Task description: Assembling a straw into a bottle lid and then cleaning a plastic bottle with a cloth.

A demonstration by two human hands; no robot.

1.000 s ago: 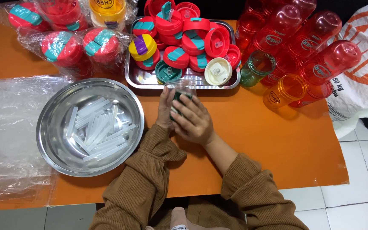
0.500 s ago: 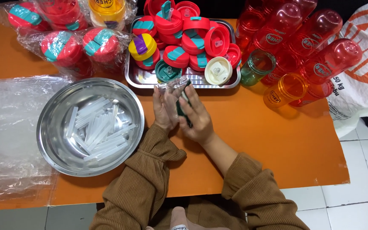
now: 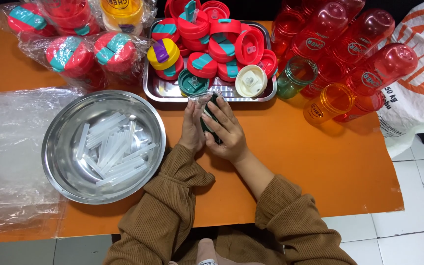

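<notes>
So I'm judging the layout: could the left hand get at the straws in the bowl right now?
Probably yes. The left hand, pressed to the dark lid, is just right of the bowl; the straws lie uncovered, nothing between.

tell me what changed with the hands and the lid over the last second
Little changed. Both hands, left hand and right hand, keep hold of the dark green lid in front of the tray; the palms closed flatter around it, with the fingers now more stretched towards the tray. The steel bowl of clear straws and the bottles stayed put.
</notes>
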